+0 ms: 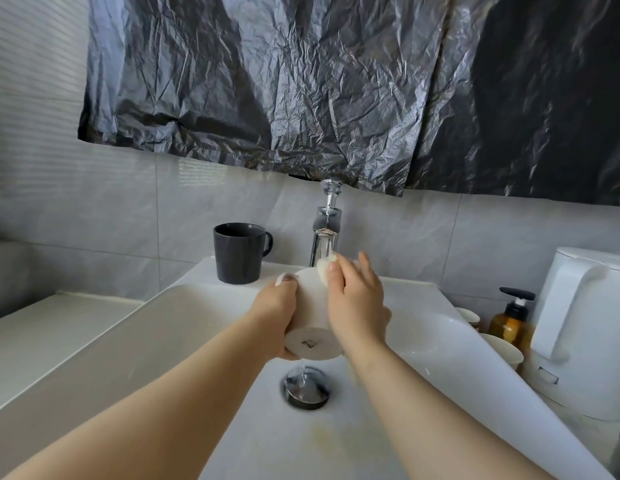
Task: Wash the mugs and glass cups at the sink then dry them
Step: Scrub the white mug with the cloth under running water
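White mug [311, 306] sits between both hands over the sink [197, 306], just in front of the faucet [325, 233] and above the drain [305, 388]. Both forearms come in from the bottom edge and meet at the mug.

Left hand [275, 317] wraps the mug's left side, fingers curled round the body, fingertips up by the handle at the far left. Right hand [357, 299] is on the mug's right side, thumb pressing a pale sponge [324, 271] against the wall near the rim, and fingers reaching past over the far edge. Could be a cloth, cannot tell.

Mug is tipped on its side. Long axis runs near to far, base with a dark printed mark facing the camera, and mouth pointing away toward the faucet. Thin stream of water falls from the base to the drain.

Sink is white, with a yellowish stain on the near basin floor. Dark mug [237, 252] stands upright on the back rim, left of the faucet, handle to the right. Pale counter [42, 334] is at left. At right sit a white kettle [585, 323], an amber pump bottle [512, 317] and pale cups [502, 351]. Grey tile wall [94, 202] is behind, with crinkled black plastic sheet [301, 81] hung across the top.
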`<action>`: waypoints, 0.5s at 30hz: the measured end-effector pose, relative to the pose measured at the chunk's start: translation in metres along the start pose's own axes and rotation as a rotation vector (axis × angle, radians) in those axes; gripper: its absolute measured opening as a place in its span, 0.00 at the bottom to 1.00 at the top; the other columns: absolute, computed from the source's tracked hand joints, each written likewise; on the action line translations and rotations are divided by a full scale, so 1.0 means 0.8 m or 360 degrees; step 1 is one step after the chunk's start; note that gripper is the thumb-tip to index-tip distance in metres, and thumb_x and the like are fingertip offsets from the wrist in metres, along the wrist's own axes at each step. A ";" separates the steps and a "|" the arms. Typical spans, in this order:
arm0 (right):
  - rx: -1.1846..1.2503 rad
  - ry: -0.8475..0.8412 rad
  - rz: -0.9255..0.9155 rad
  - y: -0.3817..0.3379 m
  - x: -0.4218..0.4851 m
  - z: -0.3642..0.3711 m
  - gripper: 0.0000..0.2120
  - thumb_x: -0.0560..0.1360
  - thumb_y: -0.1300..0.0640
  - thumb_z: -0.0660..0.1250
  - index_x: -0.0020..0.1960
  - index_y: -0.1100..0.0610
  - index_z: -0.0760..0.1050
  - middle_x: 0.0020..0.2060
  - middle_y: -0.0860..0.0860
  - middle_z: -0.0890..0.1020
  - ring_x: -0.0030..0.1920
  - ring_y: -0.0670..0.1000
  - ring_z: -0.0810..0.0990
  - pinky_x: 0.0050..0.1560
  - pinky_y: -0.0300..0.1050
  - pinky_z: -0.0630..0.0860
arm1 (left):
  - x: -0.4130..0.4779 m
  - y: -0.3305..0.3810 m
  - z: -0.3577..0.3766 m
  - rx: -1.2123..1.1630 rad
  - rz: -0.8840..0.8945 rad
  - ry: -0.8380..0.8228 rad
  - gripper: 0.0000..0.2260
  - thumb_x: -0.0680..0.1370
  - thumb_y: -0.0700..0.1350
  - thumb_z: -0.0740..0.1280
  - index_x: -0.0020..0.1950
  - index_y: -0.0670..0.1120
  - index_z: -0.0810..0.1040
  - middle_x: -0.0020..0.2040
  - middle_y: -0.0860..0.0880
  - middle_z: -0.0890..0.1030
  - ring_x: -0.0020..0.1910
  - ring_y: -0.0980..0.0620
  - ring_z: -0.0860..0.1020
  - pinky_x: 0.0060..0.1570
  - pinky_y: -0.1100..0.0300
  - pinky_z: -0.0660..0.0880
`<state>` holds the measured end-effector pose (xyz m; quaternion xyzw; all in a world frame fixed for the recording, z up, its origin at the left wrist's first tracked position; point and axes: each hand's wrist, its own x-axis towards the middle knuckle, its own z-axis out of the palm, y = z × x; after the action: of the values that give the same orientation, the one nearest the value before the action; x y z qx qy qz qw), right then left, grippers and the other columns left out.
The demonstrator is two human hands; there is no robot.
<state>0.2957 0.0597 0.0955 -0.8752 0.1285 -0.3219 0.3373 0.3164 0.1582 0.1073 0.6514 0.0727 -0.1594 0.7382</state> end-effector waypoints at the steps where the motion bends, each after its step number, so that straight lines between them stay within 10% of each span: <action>1: -0.0197 0.0083 -0.0084 -0.001 -0.004 -0.001 0.16 0.81 0.45 0.51 0.64 0.39 0.72 0.74 0.45 0.59 0.70 0.52 0.60 0.62 0.51 0.60 | 0.000 0.000 0.001 -0.0022 0.0004 0.0004 0.12 0.81 0.52 0.55 0.58 0.47 0.71 0.43 0.43 0.75 0.40 0.43 0.76 0.46 0.44 0.77; 5: -0.0031 0.0446 -0.0674 -0.007 -0.012 0.015 0.14 0.76 0.47 0.60 0.47 0.48 0.83 0.57 0.52 0.75 0.52 0.56 0.71 0.52 0.46 0.67 | 0.003 0.001 0.000 -0.0015 0.0061 -0.0024 0.10 0.80 0.49 0.57 0.56 0.47 0.74 0.42 0.43 0.78 0.39 0.42 0.77 0.47 0.42 0.78; 10: 0.0487 0.0096 -0.0138 0.000 0.000 0.008 0.12 0.80 0.58 0.57 0.60 0.55 0.76 0.59 0.52 0.70 0.52 0.48 0.71 0.50 0.31 0.61 | 0.002 0.003 -0.005 -0.0047 0.0116 0.0067 0.08 0.82 0.49 0.56 0.59 0.53 0.70 0.44 0.46 0.72 0.39 0.43 0.74 0.36 0.48 0.74; 15: 0.0631 -0.0165 -0.0223 -0.002 -0.007 0.004 0.15 0.80 0.59 0.55 0.63 0.53 0.76 0.64 0.44 0.70 0.67 0.44 0.66 0.53 0.25 0.59 | 0.013 0.000 -0.006 -0.0014 0.0160 0.0051 0.07 0.82 0.50 0.55 0.54 0.53 0.71 0.45 0.44 0.75 0.40 0.41 0.77 0.41 0.44 0.76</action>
<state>0.2935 0.0650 0.0923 -0.8139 -0.0158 -0.3182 0.4858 0.3263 0.1614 0.1031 0.6535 0.0524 -0.1114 0.7468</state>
